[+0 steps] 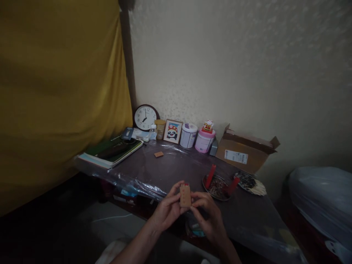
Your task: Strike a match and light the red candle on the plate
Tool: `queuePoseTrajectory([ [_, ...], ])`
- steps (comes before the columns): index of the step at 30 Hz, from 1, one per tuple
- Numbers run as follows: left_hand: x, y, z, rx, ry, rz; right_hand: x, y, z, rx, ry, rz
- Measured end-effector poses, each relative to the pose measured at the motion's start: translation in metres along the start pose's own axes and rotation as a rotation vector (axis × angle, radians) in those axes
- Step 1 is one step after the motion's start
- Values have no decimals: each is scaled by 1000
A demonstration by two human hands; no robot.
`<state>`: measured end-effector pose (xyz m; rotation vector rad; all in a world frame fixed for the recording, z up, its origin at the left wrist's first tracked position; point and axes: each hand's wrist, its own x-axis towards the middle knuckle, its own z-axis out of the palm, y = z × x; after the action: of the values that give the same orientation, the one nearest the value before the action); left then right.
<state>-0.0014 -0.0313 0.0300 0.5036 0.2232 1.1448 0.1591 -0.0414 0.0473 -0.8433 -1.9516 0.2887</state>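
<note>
Matchbox held over the near bench edge.
Left hand (165, 211) and right hand (207, 216) both pinch the half-open matchbox (185, 194); tilting it could spill matches onto the bench (176, 172).

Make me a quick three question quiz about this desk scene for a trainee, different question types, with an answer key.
1. True or false: both hands, the left hand and the right hand, grip the matchbox.
2. Multiple choice: where do the two red candles stand? A) on the books B) in a round dish C) inside the cardboard box
3. Fill in: the framed panda picture leans against the wall between a lidded jar and a white ____.

Key: 1 true. 2 B, the round dish. 3 tin.
</note>
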Motion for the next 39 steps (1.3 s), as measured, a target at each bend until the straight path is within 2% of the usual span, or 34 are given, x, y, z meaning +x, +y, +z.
queuePoseTrajectory([
  [8, 1, -2, 1, 25, 11, 8, -2, 4, 1, 53, 19, 52],
  [15, 6, -7, 1, 175, 88, 131, -2, 5, 3, 82, 60, 147],
  [19, 7, -9, -1, 215, 121, 163, -2, 6, 5, 103, 67, 161],
  [25, 9, -13, -4, 312, 158, 230, -3, 15, 7, 165, 111, 258],
  [30, 9, -15, -6, 370, 169, 211, -1, 17, 9, 230, 78, 368],
  [34, 9, -15, -7, 411, 179, 217, -1, 20, 10, 306, 84, 393],
  [39, 12, -18, -11, 389, 166, 241, -2, 30, 7, 340, 160, 452],
])
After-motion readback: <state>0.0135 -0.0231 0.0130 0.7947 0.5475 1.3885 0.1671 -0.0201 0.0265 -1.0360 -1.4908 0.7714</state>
